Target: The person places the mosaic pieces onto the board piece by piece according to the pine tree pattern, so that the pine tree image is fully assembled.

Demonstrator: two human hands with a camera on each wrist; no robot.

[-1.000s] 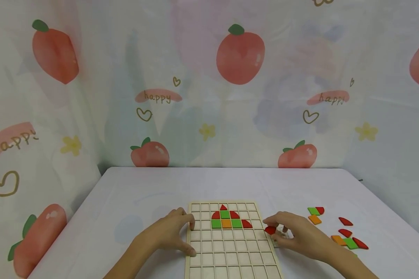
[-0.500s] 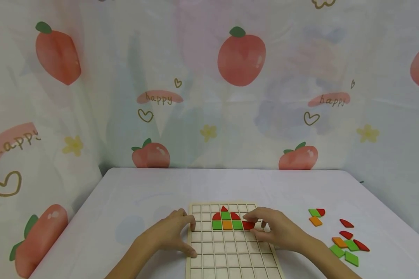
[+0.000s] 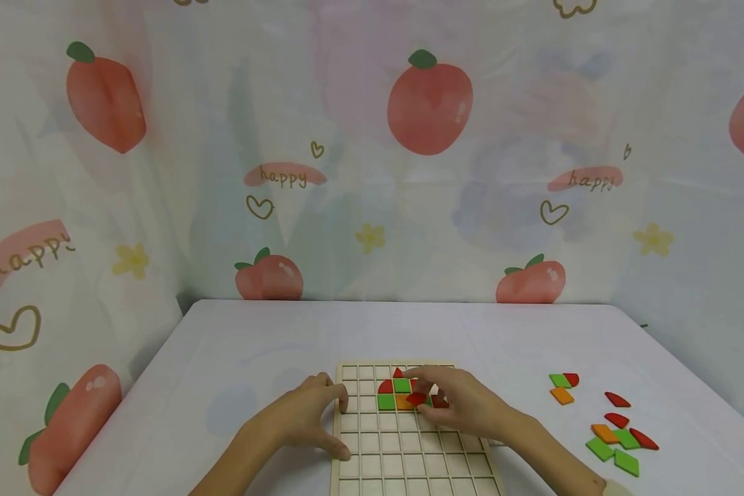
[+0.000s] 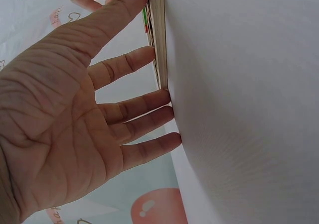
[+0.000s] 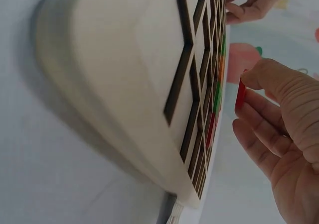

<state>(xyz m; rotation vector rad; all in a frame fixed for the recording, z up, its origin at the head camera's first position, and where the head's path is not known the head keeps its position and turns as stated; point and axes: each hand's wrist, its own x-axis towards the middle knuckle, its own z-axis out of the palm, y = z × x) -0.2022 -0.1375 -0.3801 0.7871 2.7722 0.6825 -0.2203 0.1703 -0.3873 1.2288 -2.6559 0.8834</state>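
From where I sit, what counts is the gap between the red piece (image 3: 416,399) and the board (image 3: 381,465). The right hand (image 3: 461,405) pinches that piece between thumb and fingers, and the right wrist view shows it standing clear of the wooden face, not touching it. In the head view it appears at lower centre, off the left side of the right hand, in front of the orange tile (image 3: 403,402) and the part of the row just right of it. Its longer way seems to run across the frame, though fingers cover part of it, so I can't be sure of its turn. Exactly which square lies beneath it I can't tell either; I judge that this sideways lining-up matters more than reach. The right hand is plainly the nearer one. The left hand (image 3: 313,413) has its fingers spread along the board's left edge, thumb toward the bottom of the frame, well apart from the red piece; I read it as a steadying hand. The loose pieces (image 3: 625,439) lie on the table (image 3: 273,331) at lower right, beyond the right forearm.
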